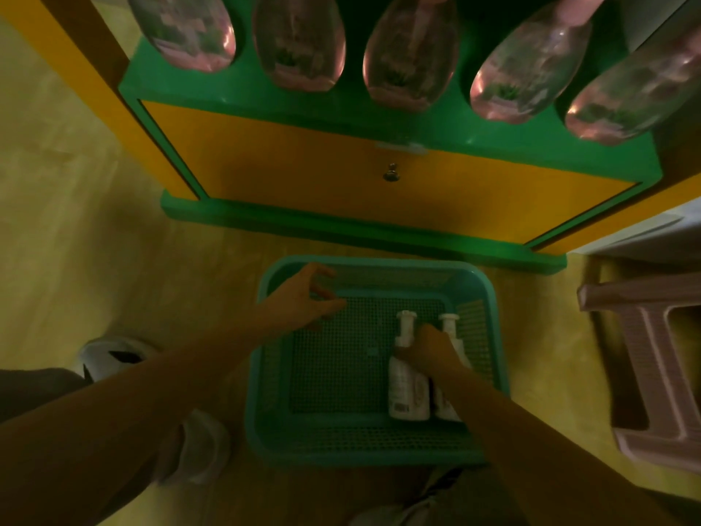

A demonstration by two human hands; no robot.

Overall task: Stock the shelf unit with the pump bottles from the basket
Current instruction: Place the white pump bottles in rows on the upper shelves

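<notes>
A teal mesh basket (265, 373) sits on the floor in front of the shelf unit (379, 191). Two white pump bottles lie side by side at its right: the left one (406, 392) and the right one (449, 328), partly hidden under my arm. My right hand (425, 351) reaches down between them, its fingers curled round the left bottle's neck. My left hand (303, 298) hovers over the basket's far left corner, fingers loosely curled and holding nothing. Several pink pump bottles (299, 43) stand in a row on the green shelf above.
The unit has a yellow door with a small knob (391, 172) and a green base. A pinkish plastic stool (652, 358) stands at the right. My white shoes (110, 354) are on the yellow floor left of the basket.
</notes>
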